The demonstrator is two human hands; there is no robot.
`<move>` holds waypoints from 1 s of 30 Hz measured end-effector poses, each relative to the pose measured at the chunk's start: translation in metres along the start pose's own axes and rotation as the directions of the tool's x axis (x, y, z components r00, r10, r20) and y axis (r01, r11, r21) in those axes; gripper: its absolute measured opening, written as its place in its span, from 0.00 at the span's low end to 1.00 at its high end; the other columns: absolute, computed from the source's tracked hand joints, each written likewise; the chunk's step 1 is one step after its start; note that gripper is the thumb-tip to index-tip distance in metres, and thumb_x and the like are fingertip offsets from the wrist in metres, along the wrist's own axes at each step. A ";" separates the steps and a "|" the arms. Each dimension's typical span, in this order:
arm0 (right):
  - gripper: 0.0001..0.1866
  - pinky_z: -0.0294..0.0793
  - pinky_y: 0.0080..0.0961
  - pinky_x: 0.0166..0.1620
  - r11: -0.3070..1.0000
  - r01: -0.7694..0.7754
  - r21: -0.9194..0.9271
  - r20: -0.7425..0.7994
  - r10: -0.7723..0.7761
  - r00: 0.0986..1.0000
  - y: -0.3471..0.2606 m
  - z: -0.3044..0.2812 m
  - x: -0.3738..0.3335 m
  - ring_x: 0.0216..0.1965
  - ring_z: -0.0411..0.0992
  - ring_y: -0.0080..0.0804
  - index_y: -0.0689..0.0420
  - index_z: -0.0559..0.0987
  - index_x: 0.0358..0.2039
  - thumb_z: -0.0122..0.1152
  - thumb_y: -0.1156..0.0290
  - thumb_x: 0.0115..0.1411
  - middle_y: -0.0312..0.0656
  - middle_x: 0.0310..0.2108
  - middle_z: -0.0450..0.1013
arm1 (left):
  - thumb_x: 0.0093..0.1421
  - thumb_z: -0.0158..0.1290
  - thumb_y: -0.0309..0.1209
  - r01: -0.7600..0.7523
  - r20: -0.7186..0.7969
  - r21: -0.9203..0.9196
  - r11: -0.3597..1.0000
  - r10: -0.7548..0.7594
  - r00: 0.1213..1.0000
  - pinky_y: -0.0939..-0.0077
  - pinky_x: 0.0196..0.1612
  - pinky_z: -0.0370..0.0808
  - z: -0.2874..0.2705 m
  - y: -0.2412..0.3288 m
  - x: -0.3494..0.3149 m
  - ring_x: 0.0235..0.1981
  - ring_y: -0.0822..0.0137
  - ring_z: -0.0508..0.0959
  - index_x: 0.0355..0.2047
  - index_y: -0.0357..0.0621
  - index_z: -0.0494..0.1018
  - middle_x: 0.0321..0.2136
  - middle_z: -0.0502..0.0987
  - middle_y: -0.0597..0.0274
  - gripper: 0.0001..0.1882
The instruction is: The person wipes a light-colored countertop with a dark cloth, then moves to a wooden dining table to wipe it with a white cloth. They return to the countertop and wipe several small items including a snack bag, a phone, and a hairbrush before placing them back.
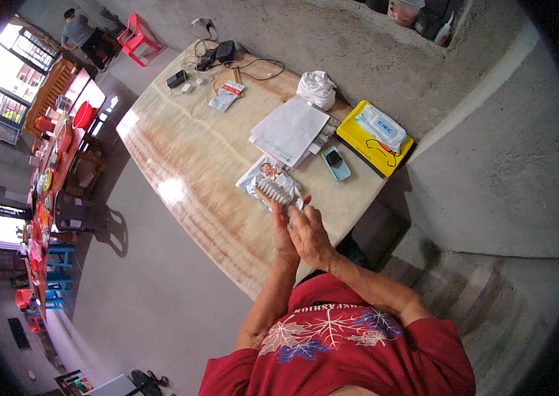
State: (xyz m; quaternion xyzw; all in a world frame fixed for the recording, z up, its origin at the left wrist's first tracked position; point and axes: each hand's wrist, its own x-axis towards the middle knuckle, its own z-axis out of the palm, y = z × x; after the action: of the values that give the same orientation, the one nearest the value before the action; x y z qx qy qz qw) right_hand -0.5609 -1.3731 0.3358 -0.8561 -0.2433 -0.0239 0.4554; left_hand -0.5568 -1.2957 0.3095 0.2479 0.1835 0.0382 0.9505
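Near the table's front edge, a ribbed grey-white object (275, 192) with a tan strip along its left side is held up between my hands. Its exact kind I cannot make out. My left hand (284, 236) grips it from the left and below. Curled against its lower right end is my right hand (312, 236), its fingertips closed there, partly covering what they pinch. Just beyond the object lies a silvery packet (250, 179) with a cartoon picture, partly hidden by it.
On the table (207, 191) lie lined papers (290, 130), a pale blue phone (337, 163), a yellow box (366, 149) with a wipes pack, a white cloth (316, 90), a small packet (226, 96) and cables with chargers (207, 59). Far left, a long table holds dishes; a person (80, 38) stands beyond.
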 end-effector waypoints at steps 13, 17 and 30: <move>0.24 0.62 0.39 0.53 0.937 0.347 -0.033 0.219 -0.331 0.918 0.018 -0.026 -0.047 0.49 0.61 0.50 0.65 0.66 0.52 0.55 0.79 0.52 0.53 0.49 0.59 | 0.60 0.39 0.57 -0.041 0.003 -0.161 0.986 0.042 0.999 0.67 0.32 0.72 -0.023 0.023 0.015 0.34 0.66 0.74 0.51 0.52 0.62 0.36 0.73 0.65 0.27; 0.24 0.66 0.37 0.48 0.996 -0.019 0.091 0.248 -0.004 0.969 0.022 -0.026 -0.067 0.45 0.64 0.51 0.65 0.65 0.52 0.52 0.78 0.53 0.54 0.44 0.63 | 0.62 0.35 0.58 -0.096 -0.064 -0.189 0.977 0.086 0.994 0.77 0.23 0.62 -0.006 0.036 0.017 0.20 0.73 0.65 0.49 0.52 0.63 0.26 0.67 0.69 0.27; 0.21 0.66 0.37 0.40 0.993 0.009 -0.121 -0.007 -0.010 1.000 0.000 -0.024 -0.023 0.36 0.66 0.50 0.64 0.66 0.48 0.53 0.79 0.52 0.53 0.37 0.63 | 0.61 0.33 0.60 -0.171 -0.041 -0.135 0.976 0.167 0.985 0.79 0.23 0.60 0.013 0.023 0.012 0.17 0.75 0.61 0.49 0.52 0.62 0.23 0.64 0.69 0.29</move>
State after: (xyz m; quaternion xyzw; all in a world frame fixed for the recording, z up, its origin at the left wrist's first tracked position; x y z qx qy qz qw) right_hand -0.5768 -1.4016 0.3437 -0.8808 -0.2436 -0.0439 0.4037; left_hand -0.5401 -1.2795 0.3276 0.1954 0.1727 0.1350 0.9559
